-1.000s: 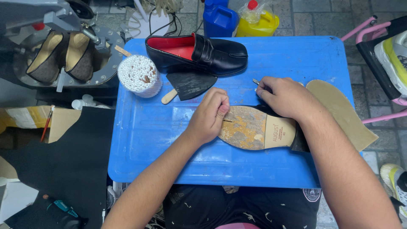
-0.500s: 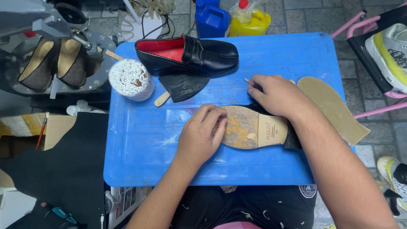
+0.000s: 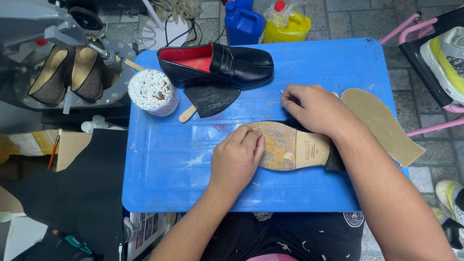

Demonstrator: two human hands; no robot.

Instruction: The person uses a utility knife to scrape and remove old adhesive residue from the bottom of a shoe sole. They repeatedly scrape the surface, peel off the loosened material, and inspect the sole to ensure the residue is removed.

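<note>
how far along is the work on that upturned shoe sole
Done: the upturned shoe sole looks scraped, patchy orange at the forepart. In hand: left hand presses its toe end, right hand holds a thin tool beside it. Left: the tan sole piece lies unattached; the black loafer sits apart.

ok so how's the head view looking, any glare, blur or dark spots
Head view: even, soft light, sharp across the blue table; mild sheen on the black loafer; left hand and right hand show no motion blur on the upturned sole; only faint shadows under them; the left edge is darker.
</note>
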